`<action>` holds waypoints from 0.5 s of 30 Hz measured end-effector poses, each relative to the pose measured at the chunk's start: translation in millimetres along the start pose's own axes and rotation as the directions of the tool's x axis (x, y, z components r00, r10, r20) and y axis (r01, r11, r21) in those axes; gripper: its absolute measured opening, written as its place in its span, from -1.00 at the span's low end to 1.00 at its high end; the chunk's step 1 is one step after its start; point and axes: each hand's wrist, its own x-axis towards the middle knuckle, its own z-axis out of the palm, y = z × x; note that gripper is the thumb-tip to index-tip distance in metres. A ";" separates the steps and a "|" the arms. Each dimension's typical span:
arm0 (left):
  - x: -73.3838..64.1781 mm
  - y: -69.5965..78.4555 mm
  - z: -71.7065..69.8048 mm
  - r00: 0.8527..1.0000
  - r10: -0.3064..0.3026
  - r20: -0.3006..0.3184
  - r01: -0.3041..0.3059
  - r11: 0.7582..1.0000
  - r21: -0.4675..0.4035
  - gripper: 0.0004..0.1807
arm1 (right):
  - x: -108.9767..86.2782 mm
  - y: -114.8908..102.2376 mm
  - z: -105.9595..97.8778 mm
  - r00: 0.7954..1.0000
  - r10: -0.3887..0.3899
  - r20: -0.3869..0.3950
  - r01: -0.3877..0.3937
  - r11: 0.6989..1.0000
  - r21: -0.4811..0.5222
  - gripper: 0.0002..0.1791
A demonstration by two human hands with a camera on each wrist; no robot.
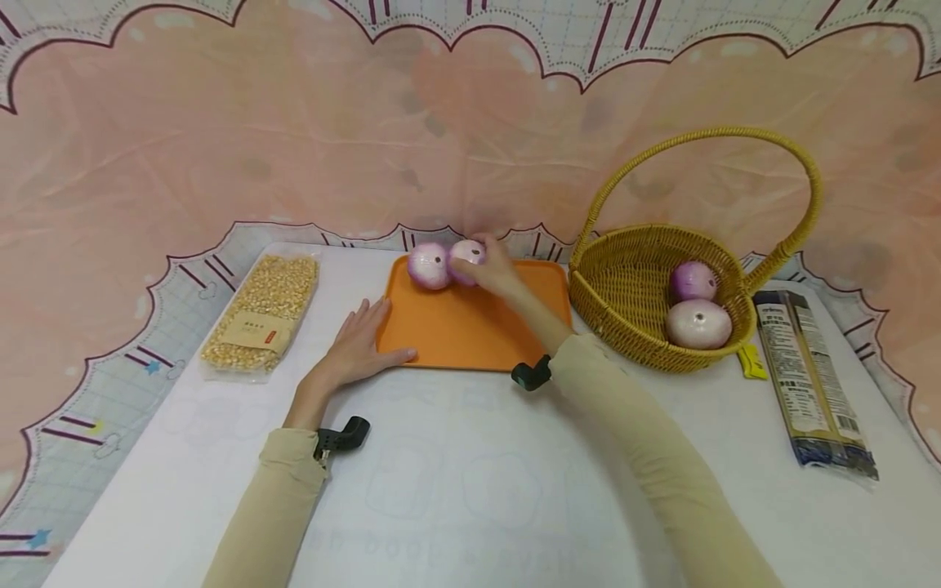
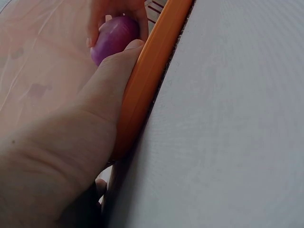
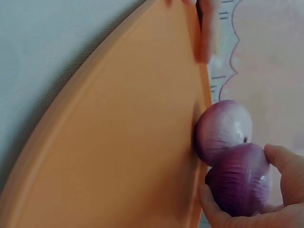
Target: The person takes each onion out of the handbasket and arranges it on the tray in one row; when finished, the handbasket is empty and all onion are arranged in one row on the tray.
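An orange tray (image 1: 456,335) lies on the white table. Over its back edge, my right hand (image 1: 494,269) grips a purple onion (image 3: 240,183) between thumb and fingers. That onion touches a second, paler purple onion (image 3: 223,130), which sits at the tray's back left. My left hand (image 1: 356,347) rests at the tray's left edge with its fingers stretched out and its thumb along the front left corner. In the left wrist view, the left thumb lies against the tray's rim (image 2: 145,80), with a purple onion (image 2: 116,38) beyond it.
Right of the tray stands a tall-handled wicker basket (image 1: 617,314) holding a purple onion (image 1: 693,281) and a paler onion (image 1: 698,324). Beside it lie a small yellow packet (image 1: 751,362) and a long printed package (image 1: 812,376). A bag of corn kernels (image 1: 268,294) lies at left.
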 end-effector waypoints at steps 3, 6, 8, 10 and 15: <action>-0.6 0.7 0.6 1.000 0.000 0.000 0.000 1.000 0.000 0.18 | 0.4 0.9 2.6 1.000 0.005 -0.002 -0.005 1.000 0.004 -0.26; -0.9 1.1 0.9 1.000 -0.002 0.000 0.002 1.000 -0.002 0.17 | 1.5 2.0 4.9 1.000 -0.005 -0.010 0.006 1.000 0.009 -0.27; -1.0 1.2 0.9 1.000 -0.003 -0.002 0.003 1.000 -0.001 0.17 | 2.7 3.0 6.3 1.000 -0.017 -0.018 0.017 1.000 0.005 -0.28; -1.1 1.2 0.9 1.000 -0.003 -0.003 0.003 1.000 0.002 0.17 | 4.3 4.4 7.9 0.999 -0.026 -0.030 0.026 1.000 -0.004 -0.29; -1.2 1.3 1.0 1.000 -0.002 -0.005 0.002 1.000 0.001 0.17 | 7.4 7.1 12.1 0.999 -0.015 -0.043 0.016 1.000 0.018 -0.28</action>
